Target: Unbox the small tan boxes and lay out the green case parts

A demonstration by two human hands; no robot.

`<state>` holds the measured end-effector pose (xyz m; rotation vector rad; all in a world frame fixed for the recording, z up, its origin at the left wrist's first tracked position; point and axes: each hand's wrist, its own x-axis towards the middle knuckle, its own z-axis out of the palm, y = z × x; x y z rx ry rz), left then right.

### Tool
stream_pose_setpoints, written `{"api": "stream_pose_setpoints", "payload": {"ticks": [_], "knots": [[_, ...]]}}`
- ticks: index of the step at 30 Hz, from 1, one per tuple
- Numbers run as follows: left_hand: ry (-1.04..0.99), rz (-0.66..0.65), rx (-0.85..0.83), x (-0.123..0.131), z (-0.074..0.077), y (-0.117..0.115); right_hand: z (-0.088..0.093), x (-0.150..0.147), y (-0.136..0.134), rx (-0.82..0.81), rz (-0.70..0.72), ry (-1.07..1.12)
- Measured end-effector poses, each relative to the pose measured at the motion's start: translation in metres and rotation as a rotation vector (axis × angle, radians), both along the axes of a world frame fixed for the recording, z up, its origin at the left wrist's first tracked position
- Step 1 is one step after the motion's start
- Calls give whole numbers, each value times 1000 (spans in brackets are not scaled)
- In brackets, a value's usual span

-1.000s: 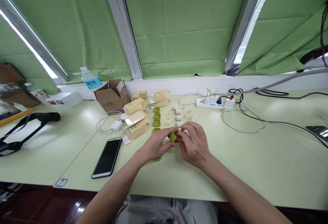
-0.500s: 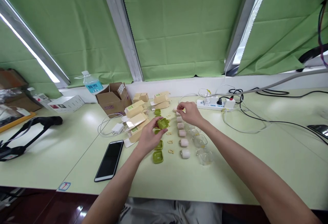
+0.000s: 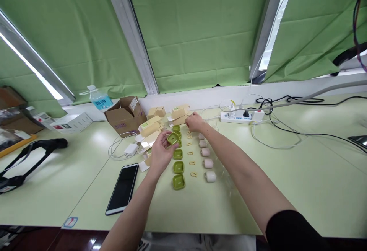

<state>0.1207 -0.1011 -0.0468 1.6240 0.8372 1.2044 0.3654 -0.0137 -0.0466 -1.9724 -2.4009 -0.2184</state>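
Observation:
My left hand point(image 3: 163, 149) is closed on a small green square dish point(image 3: 173, 139), held tilted above a row of similar green dishes point(image 3: 179, 182). My right hand point(image 3: 195, 121) reaches to the far end of a row of thin yellow loops point(image 3: 192, 163). Its fingers are pinched together low over the table, and whatever lies between them is too small to make out. Right of the loops runs a row of pale pink cylinders point(image 3: 208, 163). The right forearm covers most of the clear plastic pieces beyond them.
Cream cartons point(image 3: 150, 124) and an open brown cardboard box point(image 3: 126, 115) stand behind my left hand. A phone point(image 3: 122, 188) lies left of the dishes, near a white charger point(image 3: 131, 149). A power strip point(image 3: 235, 117) with cables sits at the back right.
My right hand has moved left from the far pink cylinder to the far end of the loops. My left hand has shifted slightly left with the green dish, which is now turned differently.

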Motion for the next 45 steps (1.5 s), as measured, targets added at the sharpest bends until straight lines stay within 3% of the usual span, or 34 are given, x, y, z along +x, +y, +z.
{"api": "stream_pose_setpoints", "payload": {"ticks": [6,10,14,17,19,23,26,31,34,38,42,45], "knots": [[6,-12,-22,0,-7,4,-4,-1,3,52,80,-65],[57,6,4,-5,-9,7,2,7,-14,143,102,-47],[209,93,143,-11,3,13,8,19,-60,255,132,1],[411,230,387,-17,20,17,7,25,-113,328,160,32],[532,256,514,-23,29,19,2,27,-152,431,208,99],[696,109,593,-39,34,15,-13,30,-222,593,311,291],[752,18,562,-51,26,-4,-21,33,-250,611,287,367],[728,-163,485,-64,11,-54,-24,33,-255,618,254,450],[722,-161,540,-63,10,-65,-25,31,-251,607,261,452],[727,-62,567,-37,26,-32,-27,29,-249,591,265,431],[866,-28,606,14,45,35,-31,32,-249,582,241,410],[1062,-34,539,54,45,80,-34,35,-248,568,227,395]]}}
